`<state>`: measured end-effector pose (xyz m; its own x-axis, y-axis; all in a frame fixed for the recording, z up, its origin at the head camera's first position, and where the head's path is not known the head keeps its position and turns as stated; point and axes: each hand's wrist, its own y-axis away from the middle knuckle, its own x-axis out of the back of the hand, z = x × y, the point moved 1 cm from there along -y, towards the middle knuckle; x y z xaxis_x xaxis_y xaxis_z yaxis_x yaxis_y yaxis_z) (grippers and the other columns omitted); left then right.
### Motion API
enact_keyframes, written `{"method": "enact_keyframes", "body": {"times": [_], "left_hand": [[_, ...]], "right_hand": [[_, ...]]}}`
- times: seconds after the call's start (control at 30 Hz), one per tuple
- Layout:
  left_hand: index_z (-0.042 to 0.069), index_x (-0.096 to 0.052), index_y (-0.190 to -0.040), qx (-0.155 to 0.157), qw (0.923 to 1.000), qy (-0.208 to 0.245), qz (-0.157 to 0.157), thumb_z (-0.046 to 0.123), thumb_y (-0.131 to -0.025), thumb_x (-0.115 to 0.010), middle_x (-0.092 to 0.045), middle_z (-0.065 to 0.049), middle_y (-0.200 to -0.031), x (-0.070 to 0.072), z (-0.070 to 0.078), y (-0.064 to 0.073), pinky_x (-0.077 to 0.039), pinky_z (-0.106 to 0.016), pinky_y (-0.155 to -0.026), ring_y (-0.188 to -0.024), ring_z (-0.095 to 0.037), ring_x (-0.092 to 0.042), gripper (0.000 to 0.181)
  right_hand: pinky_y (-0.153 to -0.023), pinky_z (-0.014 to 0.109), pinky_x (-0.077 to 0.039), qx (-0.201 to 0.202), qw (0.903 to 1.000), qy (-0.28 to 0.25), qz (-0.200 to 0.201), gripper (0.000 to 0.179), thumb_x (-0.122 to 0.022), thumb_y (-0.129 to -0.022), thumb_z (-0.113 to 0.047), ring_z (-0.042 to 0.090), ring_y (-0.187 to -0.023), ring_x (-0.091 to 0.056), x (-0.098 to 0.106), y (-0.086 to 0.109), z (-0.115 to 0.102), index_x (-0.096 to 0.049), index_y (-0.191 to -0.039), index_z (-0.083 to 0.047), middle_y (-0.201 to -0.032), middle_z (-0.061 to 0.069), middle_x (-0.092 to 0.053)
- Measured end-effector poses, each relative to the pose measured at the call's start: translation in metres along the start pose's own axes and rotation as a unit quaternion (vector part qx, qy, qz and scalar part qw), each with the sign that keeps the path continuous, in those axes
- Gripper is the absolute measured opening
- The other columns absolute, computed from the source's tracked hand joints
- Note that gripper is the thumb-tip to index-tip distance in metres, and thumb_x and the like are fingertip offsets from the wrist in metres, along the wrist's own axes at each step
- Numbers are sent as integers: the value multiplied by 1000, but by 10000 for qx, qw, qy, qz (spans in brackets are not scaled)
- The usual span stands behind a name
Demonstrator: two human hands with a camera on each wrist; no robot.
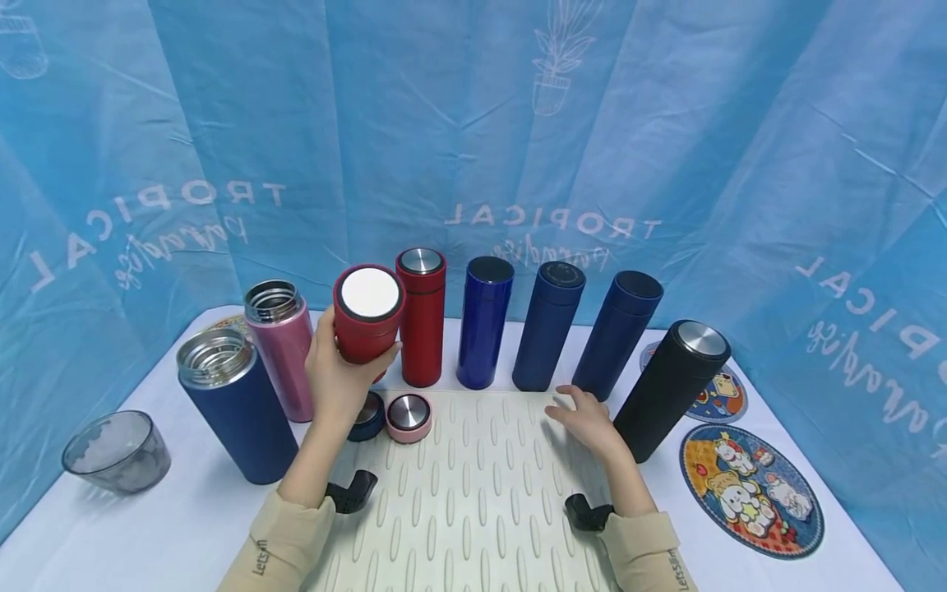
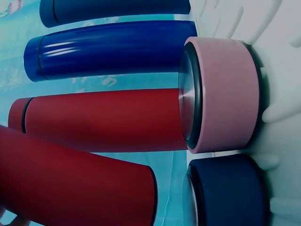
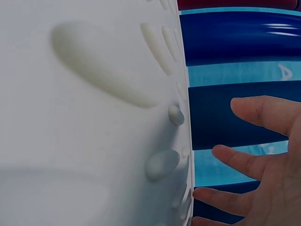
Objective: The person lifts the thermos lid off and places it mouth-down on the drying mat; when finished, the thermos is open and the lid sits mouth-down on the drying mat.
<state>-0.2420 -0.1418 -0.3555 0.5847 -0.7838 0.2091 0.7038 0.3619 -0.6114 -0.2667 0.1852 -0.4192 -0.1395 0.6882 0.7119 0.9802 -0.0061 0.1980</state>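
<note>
Red thermos flask point(image 1: 366, 335) in grip of left hand point(image 1: 337, 380)
Holding nothing with outspread right hand point(image 1: 587, 420), near two navy thermos flasks point(image 1: 546, 339).

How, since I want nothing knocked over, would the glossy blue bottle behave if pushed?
The glossy blue bottle would probably tip if pushed high, being tall on a narrow base. Its shiny, smooth side could feel slippery. Once down, its round body would likely roll.

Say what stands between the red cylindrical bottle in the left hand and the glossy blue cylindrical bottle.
A second red cylindrical bottle, silver-topped, stands between the held bottle and the glossy blue bottle. Both head and left wrist views show it.
</note>
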Motion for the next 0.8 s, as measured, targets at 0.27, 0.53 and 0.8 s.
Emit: {"method": "enact_keyframes", "body": {"times": [0.27, 0.53, 0.8], "left_hand": [[12, -47, -129, -298, 9975, -618, -193, 13, -63, -84, -56, -11, -122, 7, 4, 10, -41, -54, -92, -113, -28, -50, 76], [14, -50, -126, -1265, 9824, -1319, -395, 10, -55, -88, -57, -12, -119, 11, 15, 10, -39, -56, -94, -111, -30, -50, 80], [14, -55, -121, -2647, 9521, -1472, -423, 10, -44, -92, -57, -13, -115, 2, 20, 13, -30, -60, -100, -109, -32, -52, 85]], "right_hand": [[-97, 64, -28, -7, 10000, -18, 7, 53, -55, -89, -30, 44, -127, -24, -1, 1, -1, -42, -135, -7, -142, 25, -30], [-99, 64, -27, 46, 10000, 2, 19, 53, -55, -89, -30, 44, -128, -25, 0, 0, -2, -43, -134, -6, -142, 25, -30], [-103, 61, -24, 623, 9965, -556, -4, 52, -57, -89, -29, 38, -135, -22, 9, 9, -19, -44, -135, -10, -145, 20, -29]]}}
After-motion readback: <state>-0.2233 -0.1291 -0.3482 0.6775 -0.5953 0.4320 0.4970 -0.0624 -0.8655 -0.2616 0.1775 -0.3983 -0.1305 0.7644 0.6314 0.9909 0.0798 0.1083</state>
